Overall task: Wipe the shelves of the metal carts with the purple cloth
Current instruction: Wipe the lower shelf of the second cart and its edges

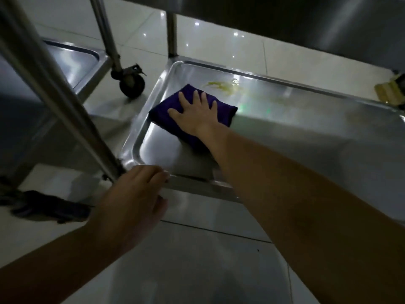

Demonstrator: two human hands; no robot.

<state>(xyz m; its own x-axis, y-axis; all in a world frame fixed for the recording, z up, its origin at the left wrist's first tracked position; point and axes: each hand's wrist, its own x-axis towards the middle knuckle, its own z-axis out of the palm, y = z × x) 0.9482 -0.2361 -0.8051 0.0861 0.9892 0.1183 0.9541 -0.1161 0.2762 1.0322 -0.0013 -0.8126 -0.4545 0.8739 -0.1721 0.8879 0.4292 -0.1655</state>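
Observation:
A folded purple cloth [163,113] lies on the bottom shelf [306,132] of a metal cart, near its left end. My right hand [197,113] presses flat on the cloth with fingers spread and straight. A yellowish smear [221,86] marks the shelf just beyond the cloth. My left hand [133,198] grips the shelf's near left corner rim, fingers curled over the edge beside the cart's leg [54,91].
A second metal cart's low shelf [72,62] stands to the left, with a caster wheel [131,84] between the carts. An upper shelf [306,23] overhangs at top right. A dark object [50,207] lies on the tiled floor at left. A yellow object [390,91] sits at far right.

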